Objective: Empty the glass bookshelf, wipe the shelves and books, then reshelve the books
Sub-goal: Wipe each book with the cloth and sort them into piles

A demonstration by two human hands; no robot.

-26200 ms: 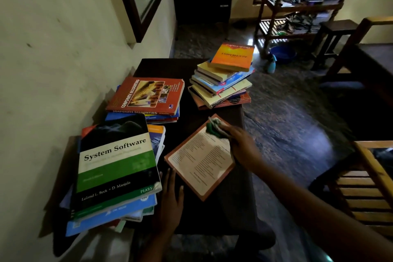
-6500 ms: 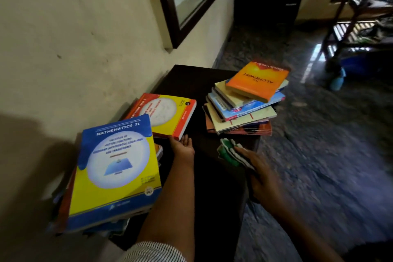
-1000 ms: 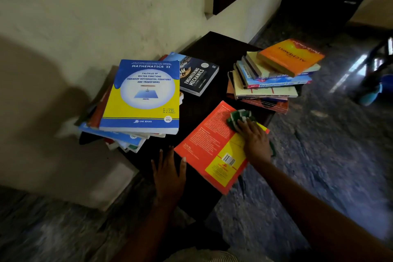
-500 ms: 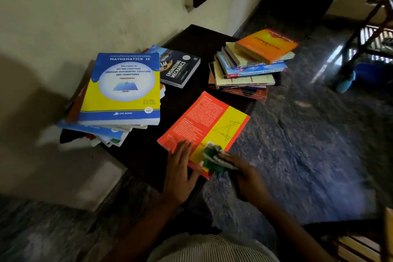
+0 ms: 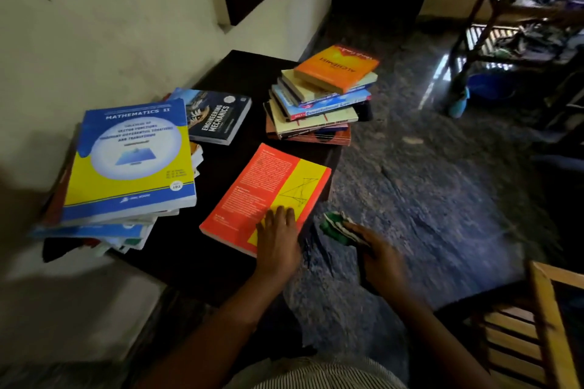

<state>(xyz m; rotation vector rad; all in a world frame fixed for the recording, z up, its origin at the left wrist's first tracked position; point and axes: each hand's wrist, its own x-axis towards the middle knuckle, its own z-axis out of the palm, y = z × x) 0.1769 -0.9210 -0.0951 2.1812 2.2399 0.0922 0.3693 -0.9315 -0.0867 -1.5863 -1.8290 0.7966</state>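
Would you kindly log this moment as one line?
step: book wiping; left hand: flat on red-yellow book; right hand: holds green cloth beside book

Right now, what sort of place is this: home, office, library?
Most likely a room in a home. Textbooks are stacked on a dark table against a plastered wall, a cluttered wooden rack stands on the polished stone floor, and a slatted wooden chair sits nearby.
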